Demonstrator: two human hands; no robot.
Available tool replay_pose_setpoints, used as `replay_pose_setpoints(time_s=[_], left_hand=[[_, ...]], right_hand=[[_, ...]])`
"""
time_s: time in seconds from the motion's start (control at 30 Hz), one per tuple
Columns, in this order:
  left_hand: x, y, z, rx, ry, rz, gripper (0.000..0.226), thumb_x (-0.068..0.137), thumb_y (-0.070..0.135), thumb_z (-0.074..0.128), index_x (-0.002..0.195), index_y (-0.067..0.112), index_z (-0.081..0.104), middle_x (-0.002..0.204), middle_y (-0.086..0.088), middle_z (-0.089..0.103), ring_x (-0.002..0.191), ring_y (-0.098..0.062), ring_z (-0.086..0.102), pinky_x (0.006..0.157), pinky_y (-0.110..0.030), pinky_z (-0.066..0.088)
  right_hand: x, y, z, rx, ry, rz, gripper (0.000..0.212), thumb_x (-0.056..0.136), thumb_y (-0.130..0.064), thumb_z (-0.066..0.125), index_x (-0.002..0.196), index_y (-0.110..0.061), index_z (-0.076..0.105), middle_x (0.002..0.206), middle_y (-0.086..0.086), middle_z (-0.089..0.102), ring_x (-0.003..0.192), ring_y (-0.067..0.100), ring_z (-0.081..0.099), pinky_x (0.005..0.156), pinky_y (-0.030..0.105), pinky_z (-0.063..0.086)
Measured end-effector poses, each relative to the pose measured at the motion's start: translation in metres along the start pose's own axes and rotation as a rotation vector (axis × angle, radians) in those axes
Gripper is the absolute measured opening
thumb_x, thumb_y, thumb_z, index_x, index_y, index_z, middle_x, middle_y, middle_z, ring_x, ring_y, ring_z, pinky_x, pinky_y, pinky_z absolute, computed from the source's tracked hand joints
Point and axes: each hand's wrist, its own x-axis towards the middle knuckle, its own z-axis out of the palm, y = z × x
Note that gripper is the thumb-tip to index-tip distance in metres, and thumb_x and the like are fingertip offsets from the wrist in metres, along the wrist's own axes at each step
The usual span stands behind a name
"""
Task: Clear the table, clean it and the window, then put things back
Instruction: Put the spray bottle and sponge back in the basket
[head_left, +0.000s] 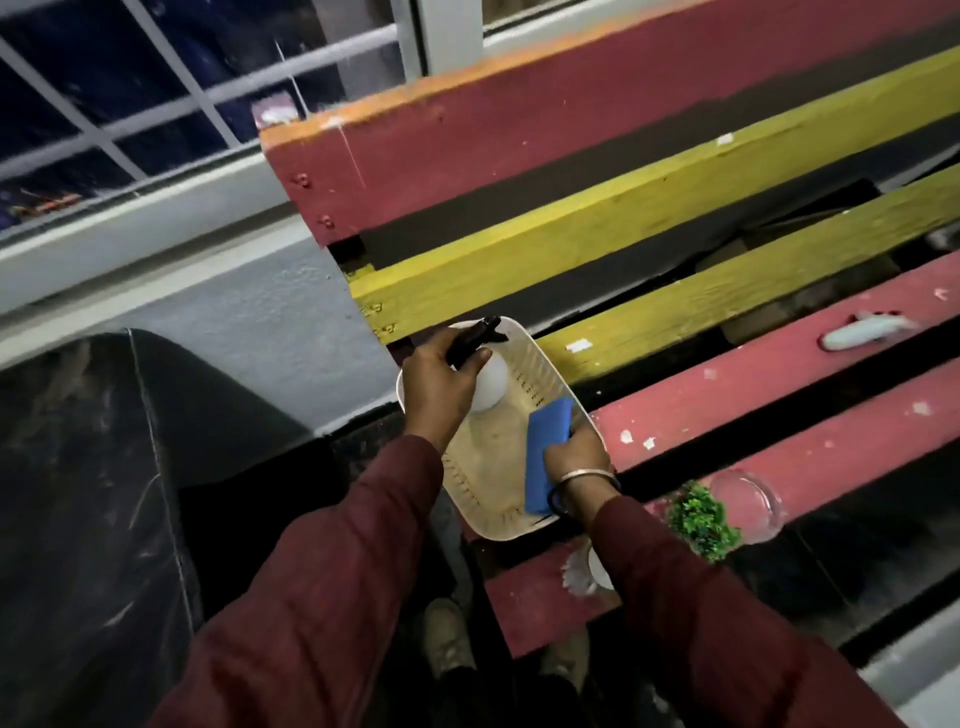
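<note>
White plastic basket (545, 374) hangs off slatted table (727, 415) edge; left hand (436, 387) fingers curled round black-triggered spray bottle (485, 376), right hand (576, 460) pinching blue cloth (545, 457). Basket could tip tbh.

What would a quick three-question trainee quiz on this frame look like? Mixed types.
1. True or false: the right hand grips a blue pad.
2. The left hand holds: A) a green plant B) a dark object and a white ball C) a glass dish
3. What do both hands hover over?

Key: 1 true; 2 B, dark object, white ball; 3 the white basket.
</note>
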Motion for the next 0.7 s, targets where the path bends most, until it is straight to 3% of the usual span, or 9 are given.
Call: replay_pose_setpoints(time_s=[0.07,0.23,0.37,0.47,0.57,0.7], left_hand=[[0.003,-0.009,0.005,0.019,-0.020,0.006,0.029,0.088,0.017,0.076,0.116,0.014,0.072,0.111,-0.003,0.073,0.102,-0.013,0.065,0.076,-0.006,0.040],[0.008,-0.028,0.017,0.090,-0.037,-0.005,0.038,0.088,0.024,0.075,0.125,0.020,0.069,0.118,0.000,0.073,0.108,-0.013,0.066,0.088,-0.022,0.047],[0.011,-0.035,0.022,0.114,-0.042,-0.067,0.039,0.088,0.027,0.075,0.125,0.021,0.068,0.117,-0.001,0.074,0.109,-0.018,0.067,0.085,-0.024,0.048],[0.013,-0.039,0.025,0.135,-0.019,-0.094,0.036,0.088,0.030,0.075,0.122,0.020,0.070,0.114,-0.002,0.074,0.108,-0.020,0.066,0.082,-0.023,0.044],[0.012,-0.042,0.029,0.163,-0.005,-0.102,0.027,0.088,0.029,0.075,0.111,0.017,0.072,0.107,-0.003,0.074,0.100,-0.020,0.067,0.073,-0.022,0.037],[0.010,-0.050,0.035,0.132,-0.013,-0.109,0.020,0.087,0.026,0.075,0.104,0.016,0.072,0.101,-0.003,0.074,0.096,-0.023,0.067,0.077,-0.031,0.049]], right_hand=[[0.010,0.006,0.013,-0.046,-0.004,0.030,0.047,0.070,-0.017,0.064,0.113,0.003,0.062,0.112,0.023,0.065,0.108,0.036,0.061,0.088,0.039,0.048],[0.028,0.018,0.042,0.060,-0.045,0.159,0.043,0.080,-0.006,0.060,0.119,0.009,0.054,0.119,0.023,0.062,0.112,0.037,0.060,0.087,0.039,0.046],[0.034,0.023,0.061,0.246,0.005,0.247,0.040,0.079,-0.004,0.058,0.117,0.007,0.052,0.116,0.023,0.062,0.107,0.038,0.062,0.087,0.040,0.049],[0.046,0.030,0.080,0.353,0.040,0.302,0.047,0.072,-0.009,0.056,0.116,0.004,0.048,0.114,0.025,0.062,0.103,0.041,0.063,0.089,0.052,0.051],[0.050,0.033,0.087,0.369,0.075,0.337,0.044,0.076,-0.005,0.057,0.118,0.004,0.047,0.113,0.023,0.062,0.101,0.039,0.063,0.089,0.053,0.052],[0.052,0.035,0.093,0.366,0.112,0.401,0.042,0.080,-0.006,0.055,0.120,0.002,0.046,0.119,0.022,0.059,0.107,0.038,0.060,0.094,0.049,0.049]])
